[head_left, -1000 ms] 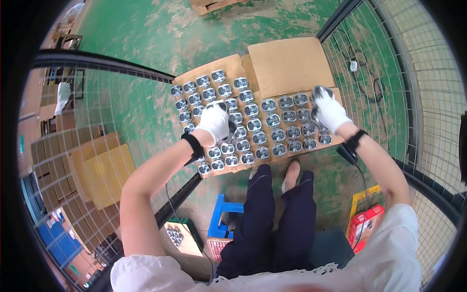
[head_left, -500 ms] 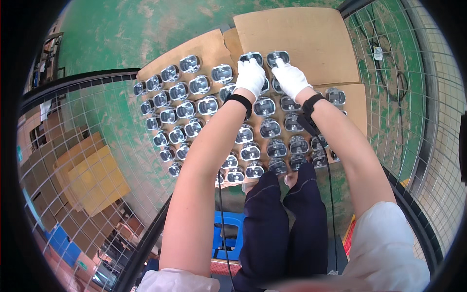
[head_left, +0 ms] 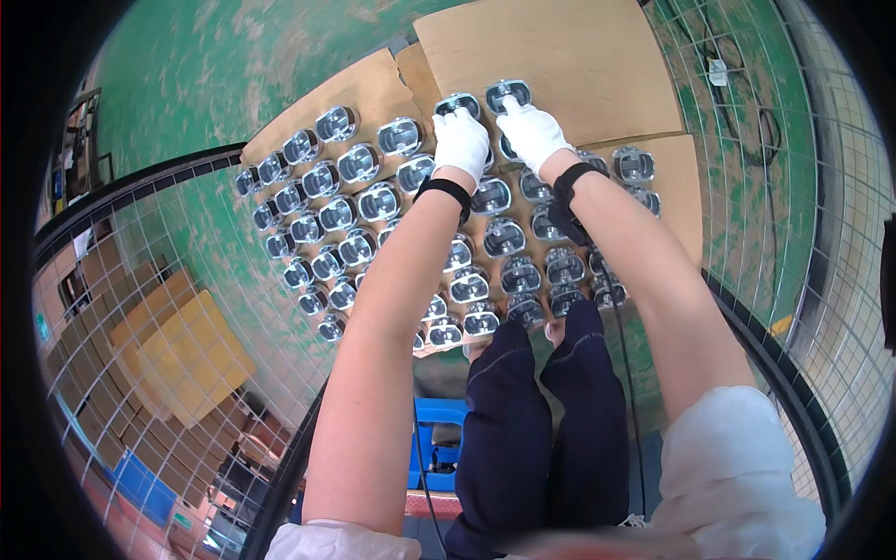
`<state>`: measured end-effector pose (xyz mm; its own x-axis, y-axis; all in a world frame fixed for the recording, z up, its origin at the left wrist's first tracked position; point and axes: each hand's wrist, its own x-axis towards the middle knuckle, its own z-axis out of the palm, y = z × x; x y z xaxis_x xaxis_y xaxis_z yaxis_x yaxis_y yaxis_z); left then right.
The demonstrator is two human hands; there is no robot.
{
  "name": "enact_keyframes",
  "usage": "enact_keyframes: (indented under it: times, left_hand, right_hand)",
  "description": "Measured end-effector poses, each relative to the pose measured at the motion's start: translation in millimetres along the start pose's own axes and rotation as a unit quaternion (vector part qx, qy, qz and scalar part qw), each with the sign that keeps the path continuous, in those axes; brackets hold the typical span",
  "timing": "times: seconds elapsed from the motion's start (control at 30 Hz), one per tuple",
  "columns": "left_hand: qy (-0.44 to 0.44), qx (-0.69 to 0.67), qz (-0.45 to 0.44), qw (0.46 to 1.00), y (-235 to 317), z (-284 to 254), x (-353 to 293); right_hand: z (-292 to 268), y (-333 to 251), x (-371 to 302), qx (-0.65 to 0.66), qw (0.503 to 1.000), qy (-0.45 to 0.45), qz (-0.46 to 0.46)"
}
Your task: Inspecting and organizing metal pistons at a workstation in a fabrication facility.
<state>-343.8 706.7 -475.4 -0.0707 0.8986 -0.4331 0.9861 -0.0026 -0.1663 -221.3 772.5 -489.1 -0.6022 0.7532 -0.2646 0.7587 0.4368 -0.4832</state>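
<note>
I see my gloved left hand (head_left: pixel 461 140) gripping one shiny metal cup (head_left: pixel 457 103) and my right hand (head_left: pixel 532 133) gripping another cup (head_left: pixel 508 92), both beyond my fingertips on the cardboard sheet (head_left: pixel 569 56)

Bare cardboard sheet (head_left: pixel 579 56) lies open at twelve and one o'clock beyond both gloved hands. From nine through six o'clock, packed rows of shiny metal pistons (head_left: pixel 359 201) leave little gap. A wire mesh fence (head_left: pixel 793 187) closes off three o'clock, well apart.
</note>
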Motion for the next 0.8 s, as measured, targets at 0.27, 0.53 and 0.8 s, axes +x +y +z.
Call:
enact_keyframes:
  times: [0.27,0.53,0.8]
  left_hand:
    - [0.076,-0.219,0.011,0.973,11,-47,-153]
    - [-0.161,-0.207,0.274,0.925,97,-194,-389]
    - [-0.181,-0.069,0.598,0.778,207,-283,-471]
  right_hand:
    - [-91,-29,-174,0.063,0.989,0.096,0.094]
    - [-144,-53,-556,0.341,0.742,0.147,0.559]
    - [-152,-275,-861,0.434,0.331,0.464,0.698]
